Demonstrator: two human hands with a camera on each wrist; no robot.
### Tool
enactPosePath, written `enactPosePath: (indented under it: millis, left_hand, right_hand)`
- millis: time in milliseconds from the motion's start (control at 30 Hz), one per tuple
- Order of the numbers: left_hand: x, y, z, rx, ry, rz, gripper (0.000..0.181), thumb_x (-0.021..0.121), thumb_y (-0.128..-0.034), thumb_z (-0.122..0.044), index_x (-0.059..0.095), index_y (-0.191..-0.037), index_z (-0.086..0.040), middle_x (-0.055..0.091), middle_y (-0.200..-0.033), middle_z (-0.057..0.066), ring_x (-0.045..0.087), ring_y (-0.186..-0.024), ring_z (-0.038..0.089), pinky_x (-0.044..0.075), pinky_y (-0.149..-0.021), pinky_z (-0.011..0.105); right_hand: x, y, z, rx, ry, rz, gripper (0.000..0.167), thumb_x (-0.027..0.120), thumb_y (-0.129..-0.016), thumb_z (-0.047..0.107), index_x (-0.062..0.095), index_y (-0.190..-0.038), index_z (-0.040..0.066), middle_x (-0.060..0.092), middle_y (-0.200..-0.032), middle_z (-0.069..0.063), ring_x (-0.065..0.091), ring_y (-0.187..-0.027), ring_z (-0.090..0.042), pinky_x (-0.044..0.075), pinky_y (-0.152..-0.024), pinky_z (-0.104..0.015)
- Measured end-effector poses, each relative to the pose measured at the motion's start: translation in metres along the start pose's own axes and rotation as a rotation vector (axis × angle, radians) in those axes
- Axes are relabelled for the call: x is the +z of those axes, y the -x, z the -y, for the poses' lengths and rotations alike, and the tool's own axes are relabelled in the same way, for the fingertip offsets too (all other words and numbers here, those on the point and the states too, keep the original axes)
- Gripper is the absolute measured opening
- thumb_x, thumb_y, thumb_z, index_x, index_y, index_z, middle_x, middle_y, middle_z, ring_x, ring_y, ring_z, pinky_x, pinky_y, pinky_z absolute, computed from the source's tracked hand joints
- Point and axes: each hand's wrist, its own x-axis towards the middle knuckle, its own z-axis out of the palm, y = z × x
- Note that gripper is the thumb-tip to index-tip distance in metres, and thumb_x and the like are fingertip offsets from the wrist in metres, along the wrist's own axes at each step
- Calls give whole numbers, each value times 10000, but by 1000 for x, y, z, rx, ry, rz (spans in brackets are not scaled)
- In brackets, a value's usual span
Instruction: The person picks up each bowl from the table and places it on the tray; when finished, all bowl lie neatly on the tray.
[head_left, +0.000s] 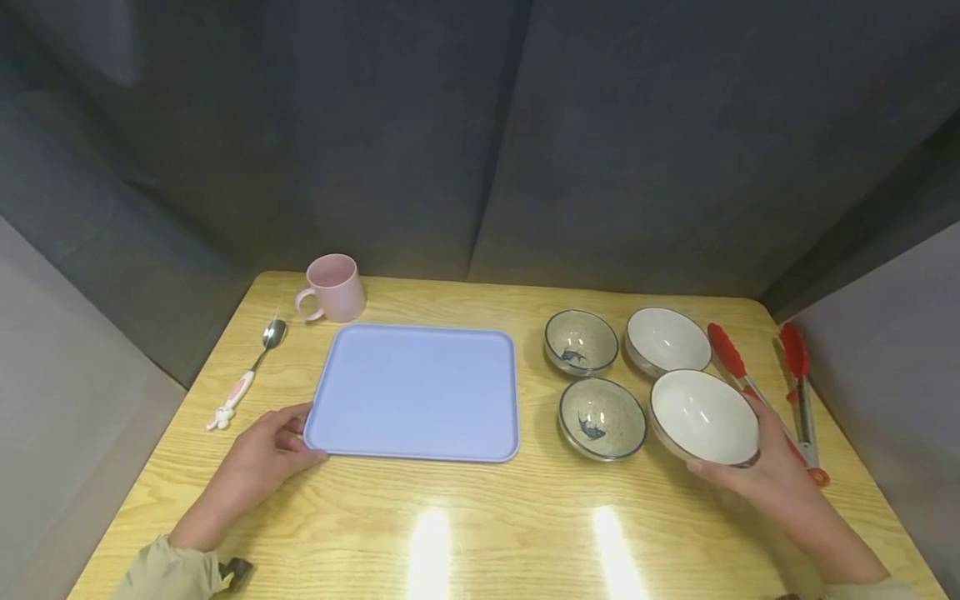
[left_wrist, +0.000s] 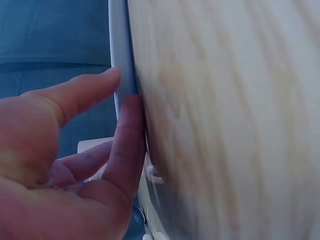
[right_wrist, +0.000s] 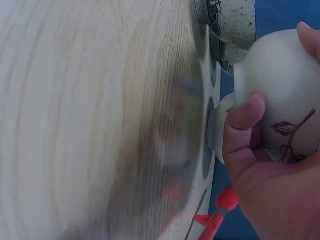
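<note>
the right hand (head_left: 772, 467) gripped the near white bowl (head_left: 705, 417), its thumb and fingers curled round the outer wall. in the right wrist view i saw a brown branch drawn on this wall, and the bowl seemed to me a little raised from the tabletop (head_left: 360, 517). the left hand (head_left: 262, 454) was at the blue tray (head_left: 412, 392) and held it lightly by the near left corner.

for me, the important relation was between this bowl and this tray. the tray lay flat, its long side going from left to right, and the bowl was to the right of it, well apart. the near speckled bowl (head_left: 602, 425) stood between them, so i judged that a straight, low line from one to the other was blocked. the right hand was the nearer one to all the bowls; the left hand was nearer to the tray.

the far speckled bowl (head_left: 581, 337) and the far white bowl (head_left: 667, 337) stood behind these. the red-tipped tongs (head_left: 806, 417) lay to the right, partly hidden by the right hand. the pink mug (head_left: 337, 289) stood near the tray's far left corner, and the spoon (head_left: 242, 386) lay left of the tray, apart from it.
</note>
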Motion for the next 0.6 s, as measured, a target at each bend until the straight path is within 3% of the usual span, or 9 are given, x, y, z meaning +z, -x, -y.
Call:
enactPosePath:
  millis: [167,267,367,433,600]
  left_hand:
    - [2,-1,1,3,6,-6,792,924,-934,-191,552,-1592,47,701,-1256,166,700,-972,167,560,-739,231]
    - [3,-2,1,9,17,-6,794,926,-932,-188,552,-1594,41,708,-1252,163,705,-967,165,560,-737,232]
    - [3,-2,2,13,22,-2,806,931,-930,-195,546,-1594,50,710,-1248,170,702,-952,145,553,-730,233]
    - [2,-2,2,11,24,-1,812,934,-928,-202,544,-1594,53,707,-1248,172,701,-944,131,551,-729,232]
    - [2,1,3,5,24,-5,809,931,-931,-196,543,-1592,61,701,-1245,175,697,-940,130,549,-725,232]
  right_hand:
    - [0,-4,8,-24,36,-22,1267,993,-846,195,137,-1757,-13,323,-1674,-379,533,-1329,-513,520,-834,-206]
    - [-1,-6,13,-56,59,-40,1248,1009,-820,191,199,-1751,6,383,-1645,-347,575,-1266,-219,508,-849,-194]
    - [0,-7,19,-91,58,-43,1215,1022,-804,186,260,-1740,43,441,-1608,-288,500,-1166,19,480,-822,-128]
    - [0,-9,25,-97,46,-26,1223,1017,-814,193,241,-1749,54,432,-1619,-287,537,-1217,-50,476,-817,-126]
    - [-1,-19,41,-97,56,15,1273,1008,-833,221,158,-1759,18,367,-1651,-349,522,-1336,-527,502,-819,-204]
